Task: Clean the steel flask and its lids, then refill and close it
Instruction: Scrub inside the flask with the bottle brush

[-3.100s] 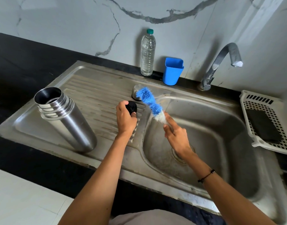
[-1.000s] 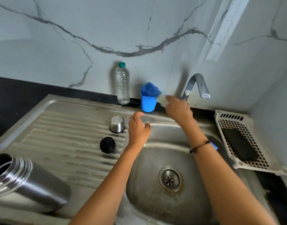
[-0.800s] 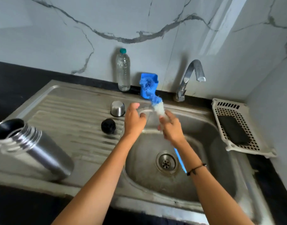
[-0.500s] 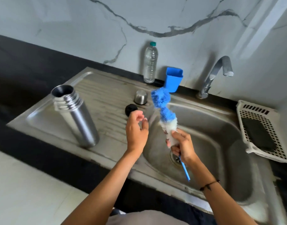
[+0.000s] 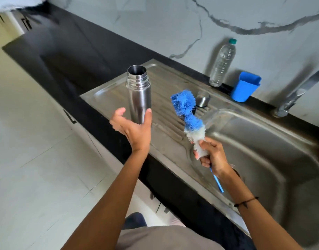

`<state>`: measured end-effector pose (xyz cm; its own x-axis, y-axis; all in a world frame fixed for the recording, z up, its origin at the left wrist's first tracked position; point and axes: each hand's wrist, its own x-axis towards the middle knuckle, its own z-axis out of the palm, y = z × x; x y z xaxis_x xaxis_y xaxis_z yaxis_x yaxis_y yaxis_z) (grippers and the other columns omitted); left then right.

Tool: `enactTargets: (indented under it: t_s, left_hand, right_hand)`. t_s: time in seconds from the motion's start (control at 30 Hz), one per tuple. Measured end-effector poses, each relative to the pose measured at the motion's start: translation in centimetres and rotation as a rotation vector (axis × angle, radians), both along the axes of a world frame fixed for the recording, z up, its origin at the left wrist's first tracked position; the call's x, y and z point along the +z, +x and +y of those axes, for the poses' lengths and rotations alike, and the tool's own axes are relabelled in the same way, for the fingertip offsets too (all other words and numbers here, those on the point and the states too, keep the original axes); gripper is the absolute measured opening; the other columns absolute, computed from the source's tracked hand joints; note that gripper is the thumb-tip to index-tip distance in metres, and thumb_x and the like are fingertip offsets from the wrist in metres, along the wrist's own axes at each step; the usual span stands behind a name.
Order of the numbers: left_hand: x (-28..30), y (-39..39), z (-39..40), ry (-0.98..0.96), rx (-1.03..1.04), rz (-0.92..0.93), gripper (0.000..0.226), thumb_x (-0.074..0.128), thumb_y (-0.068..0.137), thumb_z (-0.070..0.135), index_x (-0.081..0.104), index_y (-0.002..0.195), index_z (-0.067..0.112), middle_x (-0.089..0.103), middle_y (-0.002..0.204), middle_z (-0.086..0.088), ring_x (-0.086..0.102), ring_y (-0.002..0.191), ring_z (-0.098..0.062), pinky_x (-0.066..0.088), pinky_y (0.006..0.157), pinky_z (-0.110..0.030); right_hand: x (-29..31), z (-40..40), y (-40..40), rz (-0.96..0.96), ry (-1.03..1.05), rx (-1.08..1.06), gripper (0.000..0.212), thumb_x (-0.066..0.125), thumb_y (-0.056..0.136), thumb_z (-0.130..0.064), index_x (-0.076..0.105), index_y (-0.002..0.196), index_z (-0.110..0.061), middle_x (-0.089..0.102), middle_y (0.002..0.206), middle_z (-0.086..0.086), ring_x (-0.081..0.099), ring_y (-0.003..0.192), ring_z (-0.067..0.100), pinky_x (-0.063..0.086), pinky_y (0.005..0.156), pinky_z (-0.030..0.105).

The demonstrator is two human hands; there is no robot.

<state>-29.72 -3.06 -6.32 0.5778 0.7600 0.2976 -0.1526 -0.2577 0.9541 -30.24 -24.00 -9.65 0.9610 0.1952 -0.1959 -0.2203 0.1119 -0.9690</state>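
Observation:
The steel flask stands upright and uncapped on the sink's ribbed drainboard. My left hand is open just in front of the flask's lower body, fingers spread on either side, not clearly touching it. My right hand grips the blue-and-white bottle brush by its lower bristles, head pointing up and left over the drainboard. The steel cup lid sits upside down behind the brush. The black inner lid is mostly hidden behind the brush head.
A clear water bottle and a blue plastic cup stand at the back by the marble wall. The tap is at the far right over the sink basin. Black counter extends to the left.
My left hand has moved left from near the black lid to the flask and opened wide. The brush stays held in my right hand. The view has swung to the left.

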Motion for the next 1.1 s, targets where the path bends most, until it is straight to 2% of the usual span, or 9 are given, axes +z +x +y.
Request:
enactTargets:
  t_s: [0.1, 0.2, 0.3, 0.4, 0.63, 0.77, 0.87, 1.0, 1.1]
  left_hand:
    - [0.5, 0.9, 1.3, -0.136, -0.161, 0.113, 0.083, 0.078, 0.075, 0.021, 0.024, 0.137, 0.008, 0.024, 0.139, -0.010, 0.026, 0.131, -0.025, 0.029, 0.109, -0.028]
    - [0.4, 2.3, 2.3, -0.092, -0.289, 0.143, 0.097, 0.078, 0.076, 0.021, 0.010, 0.145, 0.014, 0.024, 0.148, -0.009, 0.030, 0.134, -0.018, 0.030, 0.110, -0.029]
    - [0.4, 3.3, 2.9, -0.086, -0.358, 0.195, 0.091, 0.077, 0.077, 0.023, 0.017, 0.145, 0.016, 0.046, 0.133, -0.002, 0.052, 0.108, -0.010, 0.045, 0.090, -0.020]
    - [0.8, 3.7, 2.8, -0.070, -0.360, 0.202, 0.075, 0.078, 0.076, 0.024, 0.034, 0.137, 0.013, 0.056, 0.121, -0.002, 0.058, 0.094, -0.008, 0.047, 0.070, -0.007]
    - [2.0, 3.5, -0.9, -0.102, -0.481, 0.150, 0.068, 0.079, 0.075, 0.026, 0.041, 0.129, 0.012, 0.062, 0.109, 0.002, 0.062, 0.090, -0.003, 0.050, 0.071, -0.011]
    - [3.2, 4.4, -5.2, -0.329, -0.770, 0.114, 0.047, 0.076, 0.077, 0.023, 0.048, 0.115, 0.019, 0.065, 0.100, 0.005, 0.065, 0.084, -0.002, 0.049, 0.071, -0.017]
    - [3.4, 5.1, -9.0, -0.474, -0.909, 0.202, 0.032, 0.069, 0.085, 0.025, 0.052, 0.112, 0.022, 0.065, 0.099, 0.004, 0.064, 0.088, -0.009, 0.051, 0.075, -0.029]
    - [2.7, 5.2, -13.9, -0.751, -1.086, 0.427, 0.047, 0.062, 0.087, 0.043, 0.053, 0.125, 0.018, 0.066, 0.112, -0.006, 0.064, 0.094, -0.015, 0.053, 0.072, -0.030]
    - [1.0, 4.6, -16.0, -0.929, -1.214, 0.587, 0.055, 0.059, 0.083, 0.057, 0.058, 0.120, 0.016, 0.069, 0.107, -0.010, 0.066, 0.097, -0.023, 0.055, 0.075, -0.035]
  right_hand:
    - [-0.1, 0.0, -0.3, 0.000, -0.022, 0.011, 0.019, 0.055, 0.077, -0.025, 0.055, 0.076, -0.006, 0.051, 0.054, 0.017, 0.023, 0.033, 0.011, 0.020, 0.037, 0.012]
    - [-0.1, -0.2, -0.6, 0.006, -0.036, 0.006, 0.018, 0.055, 0.078, -0.025, 0.056, 0.078, -0.006, 0.052, 0.054, 0.016, 0.023, 0.034, 0.011, 0.019, 0.037, 0.013]
    - [-0.2, -0.5, -0.9, 0.013, -0.051, -0.003, 0.021, 0.054, 0.079, -0.026, 0.058, 0.083, -0.006, 0.051, 0.055, 0.016, 0.022, 0.035, 0.012, 0.017, 0.038, 0.015]
    - [-0.1, -0.7, -1.0, 0.011, -0.056, -0.023, 0.018, 0.055, 0.080, -0.026, 0.060, 0.080, -0.009, 0.051, 0.056, 0.017, 0.023, 0.036, 0.013, 0.015, 0.039, 0.018]
    - [0.7, -2.4, -1.3, -0.006, -0.060, -0.110, 0.026, 0.055, 0.080, -0.026, 0.056, 0.087, -0.002, 0.051, 0.055, 0.015, 0.022, 0.036, 0.012, 0.015, 0.039, 0.016]
    - [1.5, -5.0, -2.3, -0.032, -0.029, -0.226, 0.020, 0.054, 0.081, -0.026, 0.055, 0.081, -0.006, 0.051, 0.055, 0.014, 0.020, 0.038, 0.012, 0.011, 0.041, 0.022]
    - [1.8, -7.3, -3.3, -0.106, -0.027, -0.332, 0.021, 0.053, 0.085, -0.030, 0.058, 0.082, -0.010, 0.051, 0.056, 0.013, 0.022, 0.038, 0.013, 0.014, 0.038, 0.020]
    - [2.7, -10.5, -4.3, -0.218, -0.080, -0.463, 0.019, 0.049, 0.089, -0.030, 0.057, 0.086, -0.014, 0.053, 0.062, 0.010, 0.031, 0.041, 0.015, 0.022, 0.039, 0.022]
    - [3.4, -12.6, -5.0, -0.247, -0.167, -0.493, 0.017, 0.049, 0.088, -0.028, 0.056, 0.095, -0.014, 0.054, 0.068, 0.009, 0.044, 0.046, 0.011, 0.034, 0.036, 0.020]
